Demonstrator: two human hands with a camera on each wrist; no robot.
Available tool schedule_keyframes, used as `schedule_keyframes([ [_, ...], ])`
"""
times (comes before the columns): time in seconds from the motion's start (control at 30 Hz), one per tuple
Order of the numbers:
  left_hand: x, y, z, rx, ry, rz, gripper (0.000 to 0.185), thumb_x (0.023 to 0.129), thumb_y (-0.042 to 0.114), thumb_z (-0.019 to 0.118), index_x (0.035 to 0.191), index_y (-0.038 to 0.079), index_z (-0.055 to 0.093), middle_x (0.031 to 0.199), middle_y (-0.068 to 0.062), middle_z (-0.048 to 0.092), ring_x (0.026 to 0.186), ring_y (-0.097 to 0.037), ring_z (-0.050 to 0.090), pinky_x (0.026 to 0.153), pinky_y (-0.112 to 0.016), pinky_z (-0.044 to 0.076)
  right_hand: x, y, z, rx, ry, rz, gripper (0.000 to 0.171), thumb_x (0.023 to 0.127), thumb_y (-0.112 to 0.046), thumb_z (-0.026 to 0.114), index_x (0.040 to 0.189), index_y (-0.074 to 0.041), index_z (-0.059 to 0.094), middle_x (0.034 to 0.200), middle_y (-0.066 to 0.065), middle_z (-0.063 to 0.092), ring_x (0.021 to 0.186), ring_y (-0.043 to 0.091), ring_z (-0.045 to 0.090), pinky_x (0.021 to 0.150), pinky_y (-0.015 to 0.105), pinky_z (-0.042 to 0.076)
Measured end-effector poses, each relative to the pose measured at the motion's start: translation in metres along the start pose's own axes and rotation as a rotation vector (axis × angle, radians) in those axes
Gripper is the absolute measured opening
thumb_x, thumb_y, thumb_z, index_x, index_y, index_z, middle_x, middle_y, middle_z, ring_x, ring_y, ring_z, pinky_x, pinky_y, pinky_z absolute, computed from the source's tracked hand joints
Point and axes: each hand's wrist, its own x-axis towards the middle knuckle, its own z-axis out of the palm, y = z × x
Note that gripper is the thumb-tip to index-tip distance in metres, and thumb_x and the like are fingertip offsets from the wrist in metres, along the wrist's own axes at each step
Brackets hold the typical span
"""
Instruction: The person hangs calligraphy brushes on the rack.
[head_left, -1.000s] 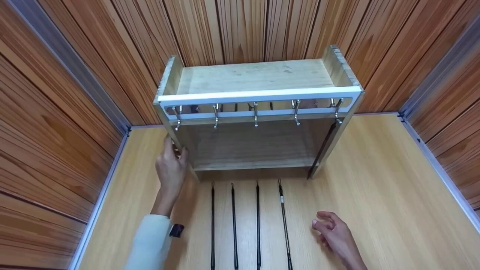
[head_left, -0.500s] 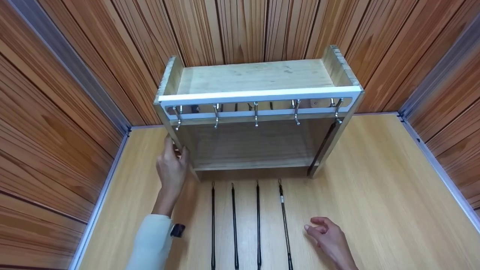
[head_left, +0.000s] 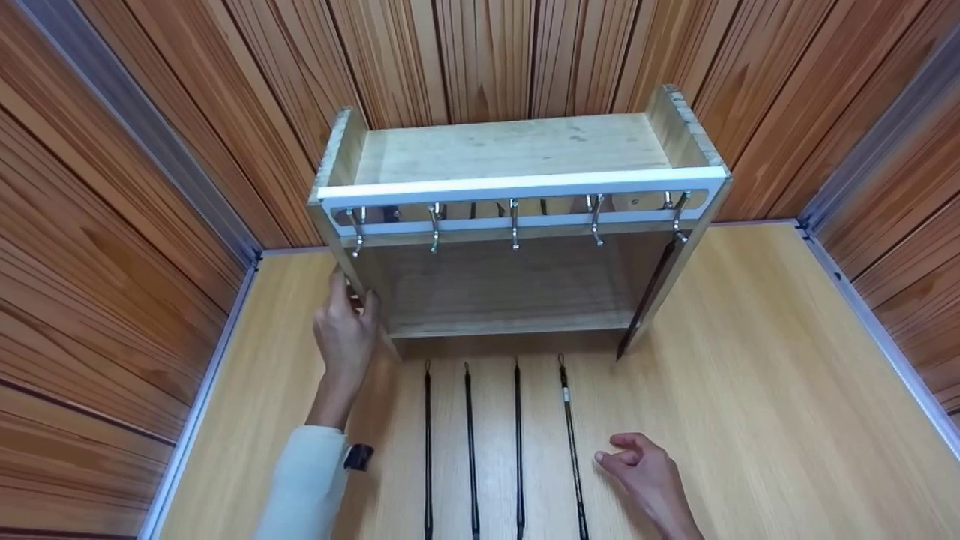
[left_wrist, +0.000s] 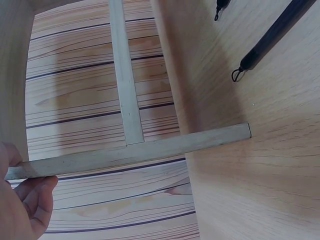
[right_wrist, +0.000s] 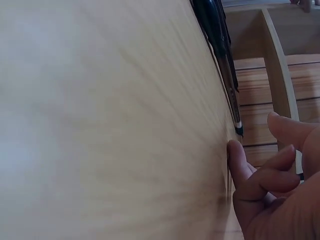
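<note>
A wooden rack (head_left: 510, 150) stands at the back of the table, with a white rail (head_left: 450, 190) across its front that bears several metal hooks (head_left: 514, 225). My left hand (head_left: 345, 337) grips the rack's left side panel (left_wrist: 125, 156), thumb and fingers on either side. From the rightmost hook hangs a slim black rod (head_left: 646, 300). Several similar rods lie side by side before the rack, each with a small loop at its far end. Just right of the rightmost rod (head_left: 573, 450), my right hand (head_left: 645, 476) hovers low with loosely bent fingers, holding nothing.
Wood-plank panels (head_left: 487, 60) rise behind the rack and on both sides. Metal edging (head_left: 202, 397) borders the light wooden table (head_left: 787, 360). A dark band (head_left: 358, 457) sits at my left wrist, by the pale sleeve (head_left: 304, 480).
My right hand has moved left, nearer the rightmost rod on the table. The left hand keeps its grip on the rack's side panel.
</note>
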Motion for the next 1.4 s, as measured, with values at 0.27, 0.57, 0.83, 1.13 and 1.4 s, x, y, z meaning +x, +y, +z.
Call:
schedule_keyframes([
  [0.27,0.002,0.001,0.001,0.013,-0.005,0.004,0.043,0.094,0.0,0.064,0.135,-0.001,0.052,0.105,-0.021,0.072,0.076,-0.03,0.071,0.062,-0.043,0.059,0.0,-0.002,0.009,-0.014,0.005,-0.019,0.048,0.08,-0.021,0.084,0.114,0.006,0.063,0.077,0.001,0.068,0.079,0.02,0.065,0.079,0.04,0.05],
  [0.57,0.001,-0.001,0.002,-0.017,0.03,0.041,0.04,0.091,-0.005,0.063,0.129,-0.003,0.054,0.102,-0.022,0.072,0.072,-0.031,0.07,0.057,-0.047,0.057,0.001,-0.003,0.017,-0.098,0.028,-0.08,0.04,0.081,-0.019,0.083,0.109,0.004,0.065,0.075,-0.001,0.067,0.074,0.019,0.064,0.073,0.039,0.05],
  [0.83,0.002,0.0,0.001,-0.009,0.021,0.03,0.04,0.092,-0.003,0.064,0.131,-0.003,0.054,0.1,-0.021,0.072,0.073,-0.031,0.07,0.058,-0.045,0.057,0.0,-0.007,0.025,-0.142,0.029,-0.092,0.036,0.08,-0.017,0.083,0.106,0.003,0.067,0.073,-0.004,0.063,0.067,0.015,0.057,0.066,0.033,0.045],
  [1.13,0.003,0.0,0.0,-0.009,0.023,0.034,0.043,0.092,-0.002,0.064,0.133,-0.002,0.053,0.103,-0.023,0.071,0.074,-0.031,0.07,0.057,-0.044,0.057,0.0,-0.012,0.031,-0.198,0.012,-0.099,0.034,0.078,-0.016,0.083,0.104,0.0,0.067,0.07,-0.005,0.06,0.068,0.015,0.056,0.069,0.035,0.046],
  [1.4,0.001,-0.002,0.0,-0.013,0.024,0.034,0.043,0.091,-0.003,0.065,0.133,-0.004,0.054,0.099,-0.024,0.071,0.072,-0.032,0.07,0.056,-0.046,0.057,-0.001,-0.017,0.036,-0.281,-0.007,-0.121,0.034,0.077,-0.014,0.083,0.103,0.001,0.067,0.069,-0.005,0.061,0.063,0.014,0.057,0.064,0.035,0.048],
])
